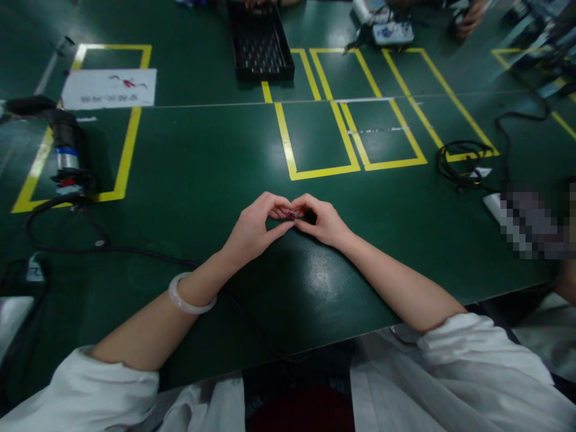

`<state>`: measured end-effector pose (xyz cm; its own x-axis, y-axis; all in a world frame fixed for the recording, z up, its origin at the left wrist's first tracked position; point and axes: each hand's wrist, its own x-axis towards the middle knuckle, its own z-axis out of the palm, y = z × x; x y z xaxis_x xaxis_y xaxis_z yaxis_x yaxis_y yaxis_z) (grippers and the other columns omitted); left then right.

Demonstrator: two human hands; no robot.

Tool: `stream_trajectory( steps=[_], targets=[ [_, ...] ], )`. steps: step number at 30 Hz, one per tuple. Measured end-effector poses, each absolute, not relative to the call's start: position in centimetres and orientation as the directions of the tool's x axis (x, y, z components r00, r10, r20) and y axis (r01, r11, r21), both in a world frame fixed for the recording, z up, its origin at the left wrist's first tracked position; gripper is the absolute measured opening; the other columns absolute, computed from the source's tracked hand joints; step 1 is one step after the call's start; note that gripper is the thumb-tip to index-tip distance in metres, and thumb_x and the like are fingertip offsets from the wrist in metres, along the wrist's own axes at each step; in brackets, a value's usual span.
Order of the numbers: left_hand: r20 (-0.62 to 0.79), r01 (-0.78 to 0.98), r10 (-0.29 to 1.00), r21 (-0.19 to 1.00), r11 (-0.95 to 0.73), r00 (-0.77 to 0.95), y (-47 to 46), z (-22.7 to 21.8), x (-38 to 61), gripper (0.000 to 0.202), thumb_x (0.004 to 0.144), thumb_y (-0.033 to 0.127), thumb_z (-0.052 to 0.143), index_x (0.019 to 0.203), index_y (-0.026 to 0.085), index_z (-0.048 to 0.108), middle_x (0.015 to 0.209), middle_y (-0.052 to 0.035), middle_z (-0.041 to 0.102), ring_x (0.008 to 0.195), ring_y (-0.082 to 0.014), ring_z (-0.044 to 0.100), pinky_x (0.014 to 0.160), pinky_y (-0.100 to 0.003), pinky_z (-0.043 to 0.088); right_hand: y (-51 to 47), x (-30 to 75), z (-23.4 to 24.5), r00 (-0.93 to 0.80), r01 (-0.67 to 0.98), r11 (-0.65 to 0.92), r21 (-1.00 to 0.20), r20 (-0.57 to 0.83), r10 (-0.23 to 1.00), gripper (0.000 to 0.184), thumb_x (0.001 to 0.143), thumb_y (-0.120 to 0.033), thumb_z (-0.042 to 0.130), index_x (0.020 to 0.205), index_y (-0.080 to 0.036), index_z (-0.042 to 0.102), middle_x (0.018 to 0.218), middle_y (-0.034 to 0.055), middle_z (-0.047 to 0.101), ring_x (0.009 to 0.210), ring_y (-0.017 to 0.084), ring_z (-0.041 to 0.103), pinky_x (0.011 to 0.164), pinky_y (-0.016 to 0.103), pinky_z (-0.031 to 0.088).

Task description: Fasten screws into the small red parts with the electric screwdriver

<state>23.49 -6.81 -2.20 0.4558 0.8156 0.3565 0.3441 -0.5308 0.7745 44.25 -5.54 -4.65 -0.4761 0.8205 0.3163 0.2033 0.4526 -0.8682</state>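
My left hand (257, 225) and my right hand (321, 219) meet fingertip to fingertip just above the green table (202, 162). Between the fingertips of both hands is a tiny dark part with a shiny metal bit (292, 214), too small to name. Both hands are closed in a pinch around it, and the fingers cover most of it. A pale bangle (191, 294) circles my left wrist.
A black ridged tray (264, 73) lies at the back middle. To the left are a white sign (108, 89) and a corded electric tool (67, 153). A coiled black cable (463, 162) rests at right. Another person's hand (472, 18) shows at the far right.
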Motion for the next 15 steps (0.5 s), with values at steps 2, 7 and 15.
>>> stream_trajectory(
  steps=[2,7,15],
  targets=[
    [0.380,0.393,0.792,0.714,-0.579,0.477,-6.89,-1.87,23.51,0.016,0.092,0.020,0.066,0.107,0.018,0.063,0.101,-0.0048,0.064,0.091,-0.0159,0.065,0.082,-0.030,0.057,-5.54,44.21,-4.64,-0.476,0.203,0.469,-0.859,0.332,0.814,0.016,0.086,-0.017,0.063,0.102,-0.020,0.060,0.091,0.0009,0.069,0.081,0.014,0.066,0.077,0.029,0.053],
    [0.275,0.391,0.866,0.807,-0.444,0.417,-6.72,-1.69,23.49,0.014,0.092,0.027,0.065,0.102,0.017,0.063,0.097,-0.0044,0.065,0.089,-0.0163,0.066,0.083,-0.030,0.056,-5.56,44.12,-4.67,-0.433,0.178,0.431,-0.885,0.323,0.842,0.020,0.085,-0.019,0.064,0.105,-0.020,0.060,0.090,0.0004,0.068,0.079,0.013,0.064,0.076,0.029,0.054],
    [-0.012,0.221,0.909,0.971,-0.088,0.417,-5.91,-2.43,23.25,0.033,0.089,0.041,0.068,0.109,0.016,0.062,0.102,-0.0089,0.071,0.096,-0.0209,0.068,0.088,-0.033,0.054,-5.68,44.23,-4.04,-0.378,0.206,0.400,-0.893,0.304,0.874,0.015,0.087,-0.029,0.071,0.096,-0.020,0.064,0.083,0.0001,0.066,0.073,0.013,0.060,0.071,0.029,0.052]
  ],
)
